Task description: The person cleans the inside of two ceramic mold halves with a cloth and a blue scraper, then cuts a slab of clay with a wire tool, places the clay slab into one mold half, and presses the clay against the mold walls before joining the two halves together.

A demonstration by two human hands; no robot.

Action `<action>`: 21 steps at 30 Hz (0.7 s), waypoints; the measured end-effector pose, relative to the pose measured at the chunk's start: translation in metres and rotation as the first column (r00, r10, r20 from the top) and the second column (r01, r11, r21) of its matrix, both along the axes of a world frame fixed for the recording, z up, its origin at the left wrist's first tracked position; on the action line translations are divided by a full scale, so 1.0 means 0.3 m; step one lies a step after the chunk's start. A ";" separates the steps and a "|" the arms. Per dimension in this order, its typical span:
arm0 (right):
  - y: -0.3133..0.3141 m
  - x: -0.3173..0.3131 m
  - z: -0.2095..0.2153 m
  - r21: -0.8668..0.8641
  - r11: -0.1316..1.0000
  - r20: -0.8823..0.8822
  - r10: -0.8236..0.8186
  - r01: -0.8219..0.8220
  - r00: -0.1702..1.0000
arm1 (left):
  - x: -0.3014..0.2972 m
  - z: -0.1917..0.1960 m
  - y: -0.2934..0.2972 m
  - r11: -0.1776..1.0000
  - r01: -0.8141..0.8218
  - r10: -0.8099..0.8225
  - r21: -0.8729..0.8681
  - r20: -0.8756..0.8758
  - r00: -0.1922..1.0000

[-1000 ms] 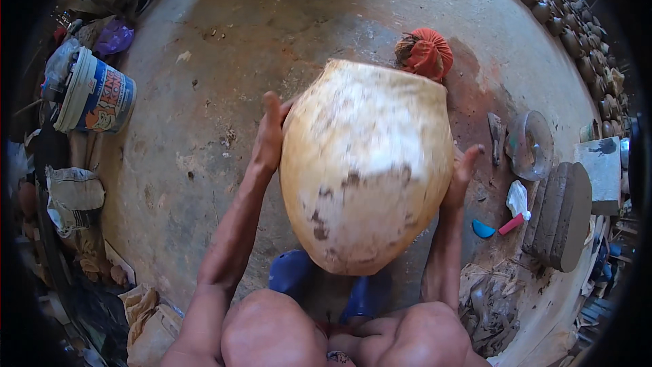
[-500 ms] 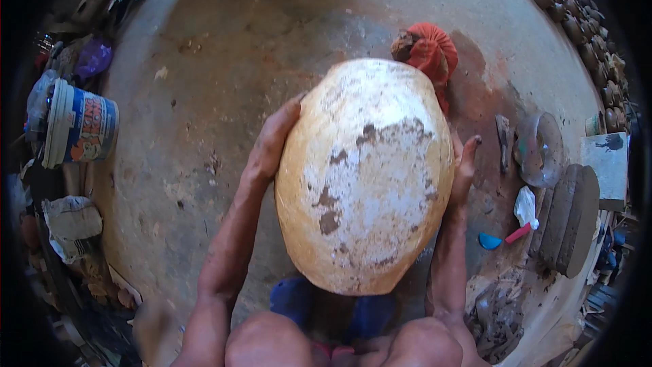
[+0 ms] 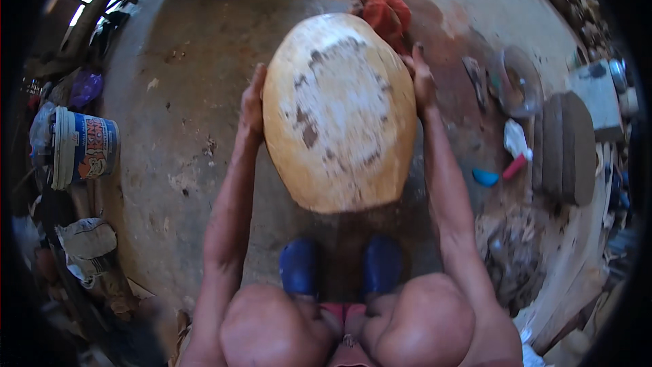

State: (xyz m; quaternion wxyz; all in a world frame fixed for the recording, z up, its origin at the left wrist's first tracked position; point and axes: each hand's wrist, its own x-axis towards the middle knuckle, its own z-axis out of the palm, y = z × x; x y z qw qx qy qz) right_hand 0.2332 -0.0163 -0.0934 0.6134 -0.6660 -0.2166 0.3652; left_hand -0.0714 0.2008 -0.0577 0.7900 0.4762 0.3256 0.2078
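My left hand (image 3: 252, 105) and my right hand (image 3: 424, 85) grip opposite sides of a large rounded yellowish block (image 3: 339, 119). Its upward face is chalky white in the middle, with dark brown patches. The fingers curl round the sides and are partly hidden, while the right thumb points up along the edge. I hold the block out in front of my knees, over the floor. Beyond its far edge lies a bundled red cloth (image 3: 387, 17), partly covered by the block.
Right: a clear bowl (image 3: 517, 83), flat stick (image 3: 475, 80), blue scraper-like piece (image 3: 485, 177), white plastic bag (image 3: 515, 137), and dark grey clay slabs (image 3: 574, 153). Left: a bucket (image 3: 94, 148) and white sack (image 3: 87, 241). My blue shoes (image 3: 299, 266) stand below. Several pots (image 3: 567, 0) line the far right.
The block has moved away from my body and left in the picture, still between both hands. My arms are stretched further, and both shoes now show fully.
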 end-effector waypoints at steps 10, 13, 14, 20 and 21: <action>-0.226 -0.149 0.212 -0.296 0.914 0.616 -0.039 0.277 0.786 | -0.122 0.261 0.097 0.491 0.410 0.229 0.769 -0.568 0.791; -0.369 -0.084 0.139 -0.368 0.887 0.528 -0.047 0.278 0.848 | -0.070 0.431 0.084 0.318 0.633 0.167 0.705 -0.699 0.695; -0.386 -0.084 0.126 -0.410 0.868 0.585 0.015 0.280 0.811 | -0.059 0.487 0.109 0.147 0.672 0.208 0.726 -0.687 0.696; -0.506 -0.165 0.207 -0.451 0.879 0.722 0.258 0.154 0.641 | 0.233 0.805 0.111 -0.726 0.479 0.231 0.493 -0.482 0.845; -0.545 -0.175 0.235 -0.471 0.875 0.771 0.346 0.113 0.535 | 0.282 0.851 0.029 -0.875 0.392 0.252 0.286 -0.422 0.871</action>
